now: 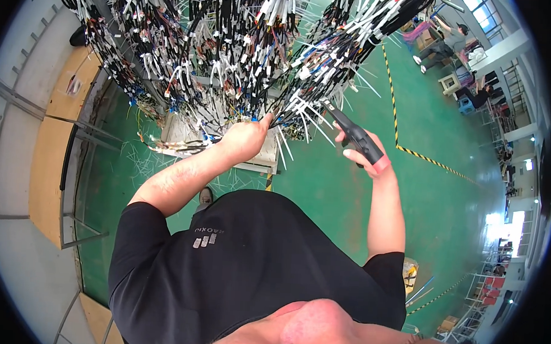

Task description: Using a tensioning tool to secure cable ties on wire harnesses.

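Head view: a big hanging mass of wire harnesses [231, 53], black and white with many white cable ties, fills the far side above a green floor [459, 198]. The left hand [247, 140] has its fingers closed around a bundle at the mass's lower edge. Just to the right, the right hand [363, 152] grips a black cutting tool [356, 137] with a red handle end, its tip touching the ties.
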A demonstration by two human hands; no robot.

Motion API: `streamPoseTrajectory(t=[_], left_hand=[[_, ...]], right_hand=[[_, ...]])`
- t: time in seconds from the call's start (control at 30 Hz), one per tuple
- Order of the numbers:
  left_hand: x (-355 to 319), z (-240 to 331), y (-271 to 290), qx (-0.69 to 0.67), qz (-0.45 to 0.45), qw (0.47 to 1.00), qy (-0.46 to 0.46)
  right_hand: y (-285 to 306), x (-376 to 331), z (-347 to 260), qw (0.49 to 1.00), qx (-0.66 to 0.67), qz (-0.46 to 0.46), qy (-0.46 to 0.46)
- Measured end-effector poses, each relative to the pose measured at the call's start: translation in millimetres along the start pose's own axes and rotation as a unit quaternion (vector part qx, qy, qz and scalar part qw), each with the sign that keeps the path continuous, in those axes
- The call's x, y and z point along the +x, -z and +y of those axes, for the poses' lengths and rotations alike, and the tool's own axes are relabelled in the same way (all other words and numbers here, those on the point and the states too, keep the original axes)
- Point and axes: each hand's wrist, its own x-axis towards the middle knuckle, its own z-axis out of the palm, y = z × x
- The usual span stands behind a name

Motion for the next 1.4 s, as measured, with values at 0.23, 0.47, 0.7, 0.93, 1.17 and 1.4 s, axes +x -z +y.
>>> streamPoseTrajectory(t=[0.23,0.47,0.7,0.93,1.17,1.4], left_hand=[[-5.4,-12.9,9.7,0.008,0.015,1.0,-0.021],[-8.9,-17.0,10.6,0.0,0.037,0.999,-0.039],[-9.1,-15.0,9.6,0.031,0.067,0.997,-0.035],[-7.0,-13.3,14.9,0.06,0.069,0.995,-0.041],[-6.1,-24.4,18.3,0.028,0.061,0.997,-0.043],[-9.8,-28.0,23.5,0.03,0.047,0.998,-0.043]], right_hand=[[7.3,46.6,-9.3,0.992,-0.063,-0.106,-0.003],[2.4,66.8,-26.5,0.972,-0.155,-0.173,0.02],[-25.2,71.5,-45.9,0.97,-0.213,-0.118,-0.014],[-37.5,62.0,-10.3,0.968,-0.248,0.017,-0.023],[-35.9,39.4,-6.3,0.911,-0.401,0.041,0.086],[-46.4,5.8,-13.5,0.965,-0.261,0.023,0.015]])
